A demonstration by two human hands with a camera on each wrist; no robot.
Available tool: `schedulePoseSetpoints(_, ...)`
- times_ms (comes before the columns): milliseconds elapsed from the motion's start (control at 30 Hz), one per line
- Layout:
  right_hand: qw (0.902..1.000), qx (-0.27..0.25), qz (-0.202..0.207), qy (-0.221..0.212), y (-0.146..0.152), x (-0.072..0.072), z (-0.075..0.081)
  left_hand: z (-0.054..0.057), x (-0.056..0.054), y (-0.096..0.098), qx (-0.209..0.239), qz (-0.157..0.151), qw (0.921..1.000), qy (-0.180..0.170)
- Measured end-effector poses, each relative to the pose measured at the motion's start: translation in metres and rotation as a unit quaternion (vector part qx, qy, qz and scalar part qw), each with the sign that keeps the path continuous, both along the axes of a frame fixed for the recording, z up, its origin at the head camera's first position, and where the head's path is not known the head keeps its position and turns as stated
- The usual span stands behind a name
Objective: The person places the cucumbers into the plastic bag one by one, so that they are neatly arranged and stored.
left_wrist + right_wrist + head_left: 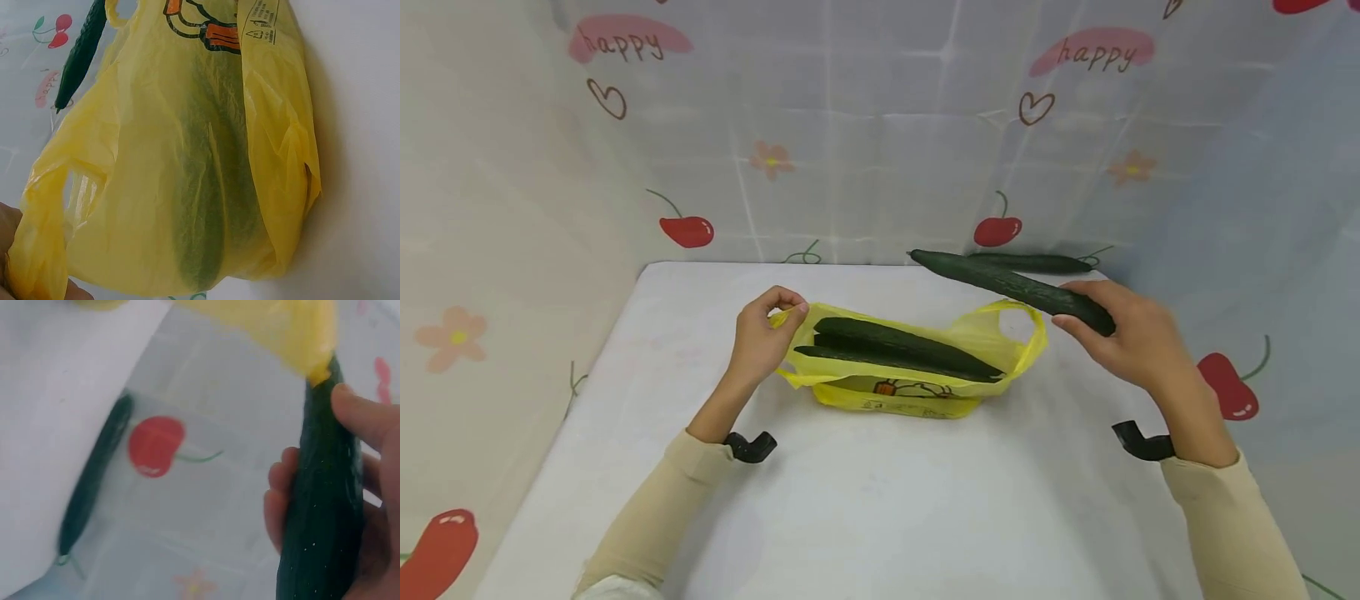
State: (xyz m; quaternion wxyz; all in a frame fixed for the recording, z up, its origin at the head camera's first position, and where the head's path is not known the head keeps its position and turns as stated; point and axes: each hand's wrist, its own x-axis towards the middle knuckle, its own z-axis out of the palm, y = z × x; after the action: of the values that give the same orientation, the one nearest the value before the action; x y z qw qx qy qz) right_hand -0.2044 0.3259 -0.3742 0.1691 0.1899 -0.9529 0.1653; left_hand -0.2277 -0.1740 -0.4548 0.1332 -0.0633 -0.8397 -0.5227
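A yellow plastic bag (895,406) lies on the white table with its mouth open, and several cucumbers (902,346) show inside it. My left hand (760,337) pinches the bag's left handle; in the left wrist view the yellow handle (40,250) runs between the fingers. My right hand (1131,333) grips a long dark green cucumber (992,279) by its right end, raised above the bag's right handle (1033,342). Its other end points left. In the right wrist view fingers and thumb (359,415) wrap round the cucumber (322,512).
Another cucumber (1052,264) lies at the table's back edge, right of centre, partly behind the held one. Behind the white table (880,517) hangs a printed curtain (865,125) with cherries, flowers and hearts. A black strap piece (752,447) sits at each wrist.
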Motion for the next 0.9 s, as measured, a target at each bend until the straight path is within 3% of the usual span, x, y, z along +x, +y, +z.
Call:
schedulePoseSetpoints(200,0.995,0.037,0.051,0.078,-0.037,0.024,0.022,0.002,-0.003,-0.003,0.003,0.001,1.0,-0.008)
schedulePoseSetpoints(400,0.9881,0.04,0.103,0.107,-0.07,0.041,0.04,0.004,-0.004,-0.004,0.008,0.001,0.9999,-0.008)
schedulePoseSetpoints(567,0.9828,0.033,0.12,0.136,-0.088,0.05,0.053,0.004,-0.004,-0.006,0.01,0.002,0.9999,-0.007)
schedulePoseSetpoints(733,0.9805,0.09,0.127,0.12,-0.104,0.056,0.052,0.003,-0.006,-0.007,0.013,0.0,0.9999,-0.003)
schedulePoseSetpoints(900,0.9817,0.151,0.107,0.044,-0.126,0.059,0.037,0.003,-0.004,-0.008,0.014,0.0,0.9999,-0.007)
